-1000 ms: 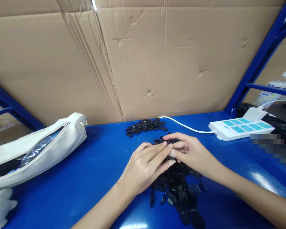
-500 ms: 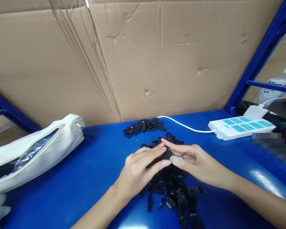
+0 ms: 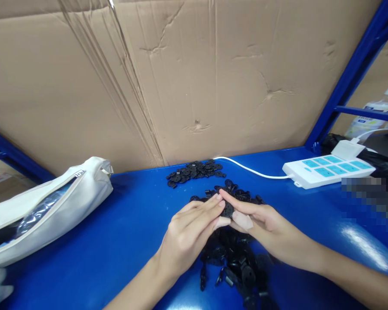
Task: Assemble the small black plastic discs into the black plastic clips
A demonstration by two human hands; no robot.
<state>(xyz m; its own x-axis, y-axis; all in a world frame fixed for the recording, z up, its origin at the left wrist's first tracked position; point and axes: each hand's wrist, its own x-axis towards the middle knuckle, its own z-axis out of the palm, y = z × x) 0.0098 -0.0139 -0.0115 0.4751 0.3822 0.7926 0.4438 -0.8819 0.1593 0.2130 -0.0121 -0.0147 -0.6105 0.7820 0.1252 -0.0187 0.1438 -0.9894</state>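
Between my fingertips is a small round black plastic part (image 3: 227,210) with holes in its face. My left hand (image 3: 194,226) is closed on its left side, fingers laid over it and thumb below. From the right, my right hand (image 3: 261,217) pinches the same part with forefinger and thumb. Pale tape or finger covers wrap both thumbs. Under and around the hands spreads a loose heap of black plastic parts (image 3: 242,262), some with metal bits. My fingers hide part of the heap and the edges of the held part.
A smaller pile of black parts (image 3: 194,171) lies at the back of the blue table (image 3: 132,228), near the cardboard (image 3: 181,77). At left is an unzipped white pouch (image 3: 93,185). A white power strip (image 3: 330,170) with its cable stands at right, beside blue frame posts (image 3: 345,77).
Both hands stay on the round part. The right forefinger and thumb have shifted slightly and the fingers have drawn closer around it. The camera view has moved a little.
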